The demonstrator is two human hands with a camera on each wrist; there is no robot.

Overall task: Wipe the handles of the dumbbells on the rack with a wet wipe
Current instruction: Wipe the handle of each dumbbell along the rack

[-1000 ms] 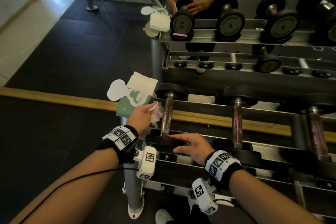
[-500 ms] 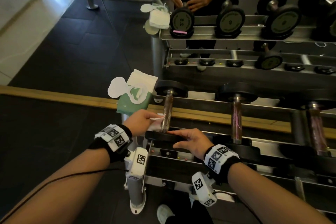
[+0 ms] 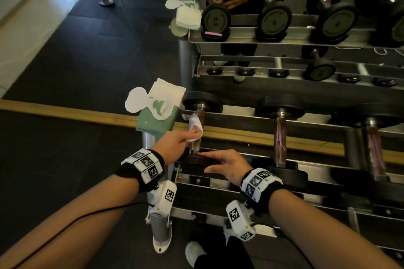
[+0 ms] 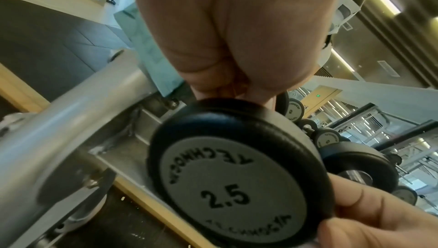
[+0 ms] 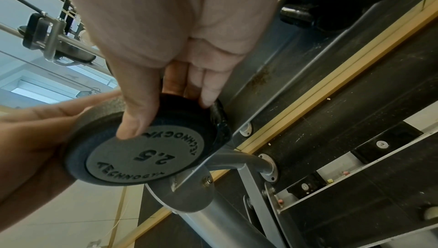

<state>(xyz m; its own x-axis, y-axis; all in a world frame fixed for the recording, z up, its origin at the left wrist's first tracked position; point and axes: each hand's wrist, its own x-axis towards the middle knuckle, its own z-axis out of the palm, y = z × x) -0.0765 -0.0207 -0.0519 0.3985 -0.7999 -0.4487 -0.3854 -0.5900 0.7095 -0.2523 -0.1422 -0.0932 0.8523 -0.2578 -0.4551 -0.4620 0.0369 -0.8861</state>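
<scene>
The leftmost dumbbell's handle lies on the rack's top tier. My left hand pinches a white wet wipe against the left side of that handle, about midway along. My right hand grips the dumbbell's near black head, with the thumb on the grey "2.5" end cap and the fingers over the rim. In the left wrist view the end cap hides the wipe and my left hand's fingertips.
A green wipe pack with its flap open sits on the rack's left end. Two more dumbbells lie to the right. A mirror behind reflects the rack. The rack's grey post stands below my left wrist.
My left hand slid the wipe down the handle toward the near head, then back up to about midway. My right hand has stayed on the near head.
</scene>
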